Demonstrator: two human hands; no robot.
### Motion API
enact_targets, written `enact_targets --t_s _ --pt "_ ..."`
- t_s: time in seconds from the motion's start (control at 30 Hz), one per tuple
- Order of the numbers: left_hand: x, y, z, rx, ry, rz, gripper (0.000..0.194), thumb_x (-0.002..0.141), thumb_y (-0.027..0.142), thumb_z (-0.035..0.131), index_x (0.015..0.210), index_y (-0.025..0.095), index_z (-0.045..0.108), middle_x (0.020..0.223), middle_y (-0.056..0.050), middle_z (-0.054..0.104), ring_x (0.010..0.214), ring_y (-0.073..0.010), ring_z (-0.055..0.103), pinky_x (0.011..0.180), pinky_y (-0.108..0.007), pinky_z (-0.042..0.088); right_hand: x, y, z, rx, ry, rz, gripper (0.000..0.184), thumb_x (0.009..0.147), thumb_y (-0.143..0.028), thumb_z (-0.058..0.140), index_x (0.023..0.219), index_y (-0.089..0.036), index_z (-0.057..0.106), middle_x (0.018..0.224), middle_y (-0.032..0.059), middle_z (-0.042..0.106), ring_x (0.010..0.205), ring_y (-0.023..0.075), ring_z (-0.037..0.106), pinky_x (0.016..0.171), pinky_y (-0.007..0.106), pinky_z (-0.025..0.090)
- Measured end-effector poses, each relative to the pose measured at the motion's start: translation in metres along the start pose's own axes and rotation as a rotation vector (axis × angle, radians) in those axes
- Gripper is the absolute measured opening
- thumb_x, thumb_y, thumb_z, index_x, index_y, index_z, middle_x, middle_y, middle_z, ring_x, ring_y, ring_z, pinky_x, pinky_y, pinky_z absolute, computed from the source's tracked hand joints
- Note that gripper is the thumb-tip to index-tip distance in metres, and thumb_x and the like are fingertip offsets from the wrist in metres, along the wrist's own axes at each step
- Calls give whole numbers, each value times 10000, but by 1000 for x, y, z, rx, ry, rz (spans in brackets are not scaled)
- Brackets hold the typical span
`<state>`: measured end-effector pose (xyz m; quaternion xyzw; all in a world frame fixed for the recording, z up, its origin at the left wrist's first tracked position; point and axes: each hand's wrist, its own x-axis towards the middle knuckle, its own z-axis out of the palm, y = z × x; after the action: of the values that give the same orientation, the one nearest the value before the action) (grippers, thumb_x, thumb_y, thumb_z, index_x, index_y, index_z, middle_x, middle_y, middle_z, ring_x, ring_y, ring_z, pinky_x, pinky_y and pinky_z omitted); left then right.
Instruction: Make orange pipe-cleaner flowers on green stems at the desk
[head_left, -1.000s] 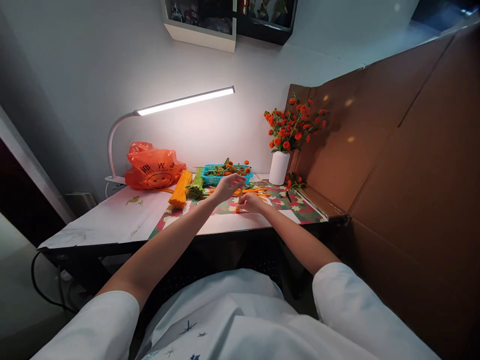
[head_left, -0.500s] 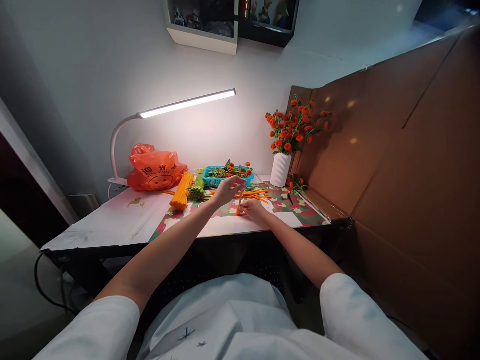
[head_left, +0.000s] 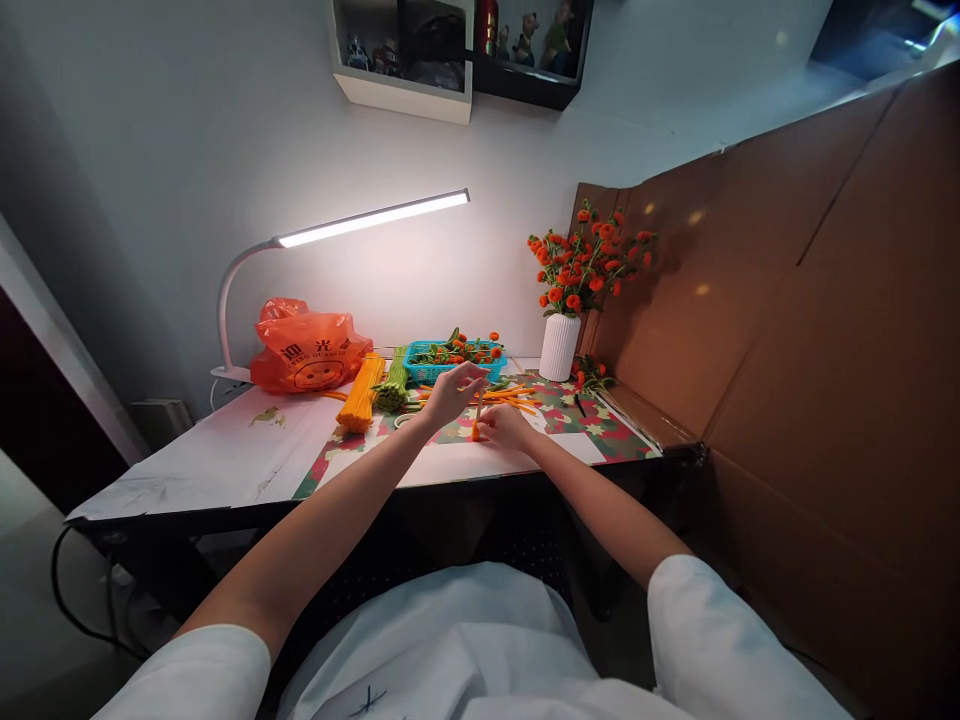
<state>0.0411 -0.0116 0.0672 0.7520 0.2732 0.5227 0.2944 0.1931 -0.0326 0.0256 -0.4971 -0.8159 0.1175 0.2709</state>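
Between my hands stands a thin, pale upright stem with a small fuzzy orange piece point(head_left: 475, 432) at its lower end, just above the table. My left hand point(head_left: 454, 393) is closed at the stem's top, fingertips pinched. Lower down, my right hand point(head_left: 505, 426) has its fingers closed against the orange piece. Loose orange chenille stems point(head_left: 514, 396) lie behind my hands. To the left lie a thick bundle of orange chenille stems point(head_left: 361, 395) and a bundle of green ones point(head_left: 393, 385). How the fingers grip the stem is too small to make out.
A blue basket point(head_left: 417, 370) holds orange flowers with green leaves. A white ribbed vase point(head_left: 559, 348) of orange flowers stands at right, before a tall cardboard sheet point(head_left: 810, 330). A red plastic bag point(head_left: 311, 350) and a lit lamp point(head_left: 375, 217) are at left.
The camera view has tilted up slightly, so things sit a little lower in the picture. Both hands keep nearly the same hold on the stem and orange piece.
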Motion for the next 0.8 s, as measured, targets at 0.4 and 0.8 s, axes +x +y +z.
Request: enact_targets --t_s 0.4,0.8 --pt "-1 -8 -4 -7 37 -3 406 768 553 616 936 184 637 817 -44 688 746 -185 692 599 -281 583 0 -10 4 -82 42 76 186 716 -198 533 585 -159 659 551 -9 584 519 80 412 510 223 231" --pt "-2 -8 -5 -10 53 -28 364 753 513 645 919 188 653 838 -49 688 759 -199 691 598 -293 583 -1 -9 8 -47 48 91 199 751 -212 545 645 -189 712 627 -1 648 569 92 465 558 219 268"
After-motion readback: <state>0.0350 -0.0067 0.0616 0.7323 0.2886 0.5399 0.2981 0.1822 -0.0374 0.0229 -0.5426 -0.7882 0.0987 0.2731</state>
